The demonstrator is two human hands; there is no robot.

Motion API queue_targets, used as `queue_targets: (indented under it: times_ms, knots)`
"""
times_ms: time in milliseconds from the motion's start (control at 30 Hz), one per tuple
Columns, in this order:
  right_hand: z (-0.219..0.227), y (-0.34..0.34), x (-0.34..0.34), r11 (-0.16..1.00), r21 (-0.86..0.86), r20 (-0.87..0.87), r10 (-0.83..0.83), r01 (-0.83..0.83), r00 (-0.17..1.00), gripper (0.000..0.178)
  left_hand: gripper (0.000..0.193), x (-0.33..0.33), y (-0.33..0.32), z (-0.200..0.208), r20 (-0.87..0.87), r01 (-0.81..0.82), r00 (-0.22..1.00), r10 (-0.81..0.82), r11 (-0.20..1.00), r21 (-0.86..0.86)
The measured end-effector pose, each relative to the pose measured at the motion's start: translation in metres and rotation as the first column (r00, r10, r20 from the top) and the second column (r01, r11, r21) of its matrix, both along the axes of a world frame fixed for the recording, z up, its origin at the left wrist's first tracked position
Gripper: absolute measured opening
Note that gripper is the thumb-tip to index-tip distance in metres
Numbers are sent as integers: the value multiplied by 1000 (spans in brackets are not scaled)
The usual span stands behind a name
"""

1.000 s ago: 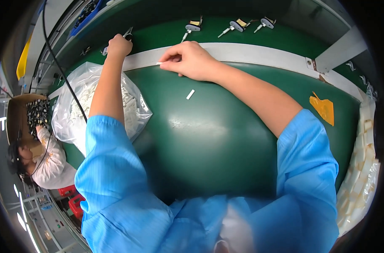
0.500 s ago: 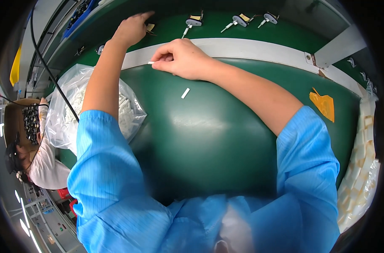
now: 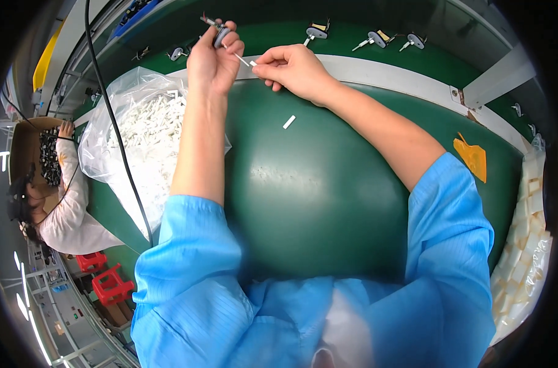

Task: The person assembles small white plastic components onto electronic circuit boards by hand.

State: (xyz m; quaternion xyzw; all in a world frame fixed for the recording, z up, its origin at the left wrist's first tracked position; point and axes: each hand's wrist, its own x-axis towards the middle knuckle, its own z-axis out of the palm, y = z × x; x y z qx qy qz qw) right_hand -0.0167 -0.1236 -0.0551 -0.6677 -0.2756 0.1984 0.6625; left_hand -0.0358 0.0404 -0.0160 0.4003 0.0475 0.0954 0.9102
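The left hand [image 3: 215, 58] had its grip curled closed around a grey, round-bodied component [image 3: 220, 37] with a thin white shaft [image 3: 242, 59], held near the white rail [image 3: 377, 72] of the green table [image 3: 328, 208]. The right hand [image 3: 296, 69] had its grip pinched on a small white elongated piece [image 3: 253, 63] at the shaft's tip; contact could not be determined. A loose white rectangular strip [image 3: 289, 122] lay on the table, and a clear plastic bag [image 3: 95, 152] of white pieces [image 3: 147, 122] lay to the left

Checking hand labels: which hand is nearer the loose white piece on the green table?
Right hand, just beyond the loose white piece. The left hand is farther off, beyond it and to its left.
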Motion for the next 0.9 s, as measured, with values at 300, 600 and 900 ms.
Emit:
queue_targets:
  times_ms: [300,600,900]
  knots:
    - [2,0,-4,988,-147,109,51,-35,993,23,17,-13,2,-25,91,29,996,9,912,-409]
    - [-1,4,0,997,-55,33,48,-46,998,18,18,-7,-10,-35,152,37,988,-2,972,-232]
    - [4,-9,9,962,1,638,-211,273,740,18,25,-23,-61,-25,-18,-337,937,349,916,216]
